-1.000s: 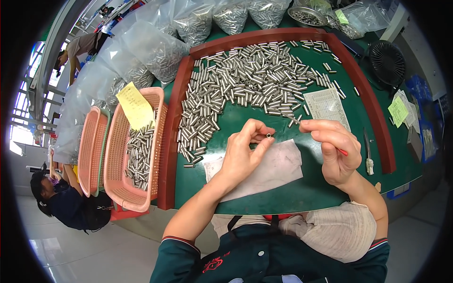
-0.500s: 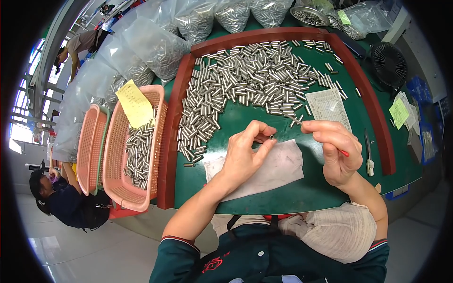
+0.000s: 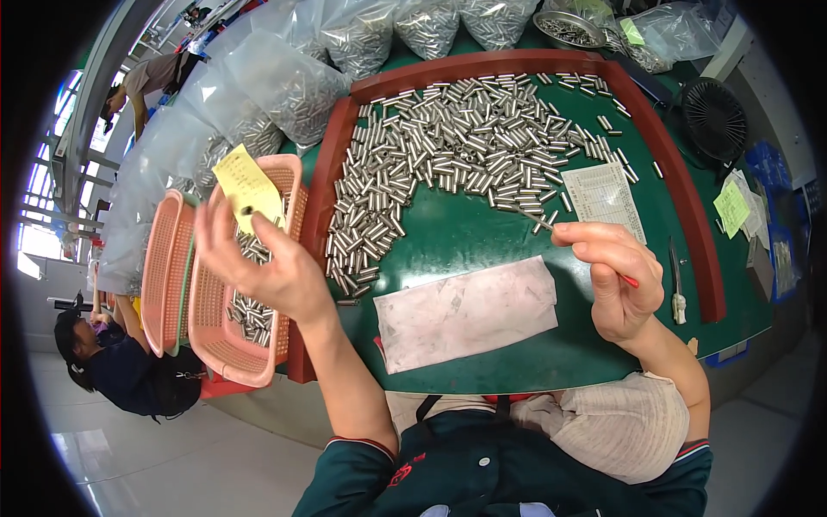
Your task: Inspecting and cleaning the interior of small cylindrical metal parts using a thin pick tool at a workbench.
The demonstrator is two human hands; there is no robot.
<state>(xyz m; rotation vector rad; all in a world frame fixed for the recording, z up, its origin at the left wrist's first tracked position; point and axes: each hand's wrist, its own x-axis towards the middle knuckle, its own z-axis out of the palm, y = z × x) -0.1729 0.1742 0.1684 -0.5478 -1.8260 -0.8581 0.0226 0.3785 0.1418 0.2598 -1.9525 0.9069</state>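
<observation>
My left hand is raised over the pink basket, its thumb and fingers spread apart. A small dark blurred spot shows between its fingertips; I cannot tell whether it is a metal tube. My right hand is closed round a thin tool with a red handle, whose metal shaft points left toward the heap. Many short shiny metal tubes lie heaped on the green table, and more lie in the basket. A stained whitish cloth is spread flat in front of me.
A dark red wooden frame borders the heap. Tweezers and a printed card lie at the right, near a black fan. Clear bags of tubes stand behind and left. Another person sits at the far left.
My left hand has moved from above the cloth, where it pinched a small metal tube, left to the basket, and its fingers have spread. My right hand has stayed in place with the tool.
</observation>
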